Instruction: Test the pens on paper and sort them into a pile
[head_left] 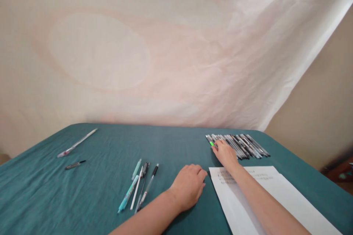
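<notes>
My right hand (225,153) reaches to the left end of a row of several black and silver pens (242,145) on the teal tablecloth (104,143). Its fingertips pinch a pen with a bright green part (211,143). My left hand (189,185) rests on the cloth with fingers curled under, holding nothing I can see, next to the left edge of a white sheet of paper (278,194) with a few written lines at its top. My right forearm lies across that sheet.
A small group of pens (139,185), some light blue, one white, some dark, lies left of my left hand. A long white pen (77,142) and a short dark piece (75,164) lie at the far left. A pale fabric backdrop (165,51) hangs behind the table.
</notes>
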Demonstrator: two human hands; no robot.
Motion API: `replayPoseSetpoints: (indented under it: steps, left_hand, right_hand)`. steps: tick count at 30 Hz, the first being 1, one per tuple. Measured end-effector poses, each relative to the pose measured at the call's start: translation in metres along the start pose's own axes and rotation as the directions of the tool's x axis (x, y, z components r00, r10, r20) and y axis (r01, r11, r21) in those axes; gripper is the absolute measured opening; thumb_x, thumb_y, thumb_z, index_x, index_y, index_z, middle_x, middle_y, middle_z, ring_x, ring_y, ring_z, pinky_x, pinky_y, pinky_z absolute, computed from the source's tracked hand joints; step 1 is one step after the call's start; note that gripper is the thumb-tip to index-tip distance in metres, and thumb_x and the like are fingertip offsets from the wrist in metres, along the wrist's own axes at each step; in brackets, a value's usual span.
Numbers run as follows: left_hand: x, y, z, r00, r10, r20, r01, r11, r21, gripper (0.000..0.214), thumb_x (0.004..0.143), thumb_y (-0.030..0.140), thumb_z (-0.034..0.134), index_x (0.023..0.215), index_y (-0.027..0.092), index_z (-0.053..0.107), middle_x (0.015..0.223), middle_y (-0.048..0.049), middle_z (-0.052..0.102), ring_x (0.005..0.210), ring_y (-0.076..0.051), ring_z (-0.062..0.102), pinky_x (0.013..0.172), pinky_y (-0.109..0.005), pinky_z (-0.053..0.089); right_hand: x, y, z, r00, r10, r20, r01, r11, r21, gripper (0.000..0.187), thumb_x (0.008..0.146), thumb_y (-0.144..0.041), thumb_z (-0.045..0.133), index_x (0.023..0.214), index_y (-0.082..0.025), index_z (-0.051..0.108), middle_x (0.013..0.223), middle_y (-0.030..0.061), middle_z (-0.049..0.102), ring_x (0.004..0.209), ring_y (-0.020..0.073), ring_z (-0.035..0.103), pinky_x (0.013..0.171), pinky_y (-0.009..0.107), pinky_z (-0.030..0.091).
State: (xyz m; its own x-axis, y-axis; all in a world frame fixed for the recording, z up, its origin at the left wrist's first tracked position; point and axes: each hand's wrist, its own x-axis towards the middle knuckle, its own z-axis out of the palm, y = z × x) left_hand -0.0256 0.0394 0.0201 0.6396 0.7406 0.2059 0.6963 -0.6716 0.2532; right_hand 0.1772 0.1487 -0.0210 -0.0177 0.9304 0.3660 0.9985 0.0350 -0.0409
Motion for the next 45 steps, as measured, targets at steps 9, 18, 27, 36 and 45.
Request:
replayPoseSetpoints:
  steps: [9,18,27,36,45]
  left_hand:
    - [-0.022,-0.036,-0.108,0.799,-0.537,0.27,0.447,0.832,0.33,0.026,0.065,0.025,0.065,0.087,0.012,0.064,0.096,-0.0149,0.065,0.089,-0.027,0.06,0.073,-0.033,0.047]
    - [-0.047,-0.085,-0.133,0.559,-0.696,0.451,0.669,0.7,0.251,0.018,0.059,0.009,0.06,0.076,0.012,0.065,0.067,-0.0089,0.069,0.061,-0.018,0.065,0.054,-0.023,0.048]
    - [-0.043,-0.09,-0.123,0.538,-0.674,0.507,0.627,0.722,0.294,0.022,0.055,0.004,0.06,0.073,0.014,0.066,0.07,-0.0075,0.07,0.063,-0.018,0.064,0.058,-0.024,0.049]
    - [-0.04,-0.098,-0.116,0.561,-0.694,0.45,0.588,0.717,0.373,0.023,0.043,0.01,0.073,0.064,0.015,0.066,0.079,-0.0095,0.069,0.073,-0.023,0.064,0.062,-0.027,0.05]
    - [-0.041,-0.108,-0.102,0.593,-0.702,0.393,0.567,0.712,0.415,0.023,0.044,0.014,0.076,0.065,0.015,0.068,0.082,-0.0115,0.069,0.076,-0.024,0.064,0.066,-0.029,0.051]
  right_hand:
    - [-0.008,-0.022,-0.034,0.991,-0.1,-0.089,0.11,0.987,0.116,0.023,0.084,-0.035,0.044,0.095,-0.019,0.057,0.091,0.007,0.058,0.074,0.0186,0.057,0.059,0.027,0.037]
    - [-0.077,-0.148,-0.092,0.593,-0.797,0.113,0.646,0.555,0.524,0.022,0.083,-0.023,0.047,0.103,-0.023,0.054,0.099,0.0019,0.056,0.082,0.0138,0.057,0.071,0.023,0.042]
    - [-0.093,-0.209,-0.084,0.393,-0.92,-0.011,0.845,0.356,0.399,0.023,0.08,-0.01,0.044,0.101,-0.017,0.05,0.102,0.0042,0.055,0.086,0.017,0.052,0.07,0.026,0.046]
    - [-0.1,-0.216,-0.078,0.363,-0.932,-0.015,0.867,0.332,0.372,0.017,0.083,-0.014,0.044,0.098,-0.018,0.05,0.096,0.0044,0.055,0.084,0.0169,0.05,0.072,0.027,0.045]
    - [-0.102,-0.219,-0.074,0.367,-0.929,-0.037,0.879,0.334,0.34,0.015,0.083,-0.014,0.044,0.096,-0.016,0.051,0.093,0.0051,0.056,0.079,0.0177,0.051,0.068,0.029,0.044]
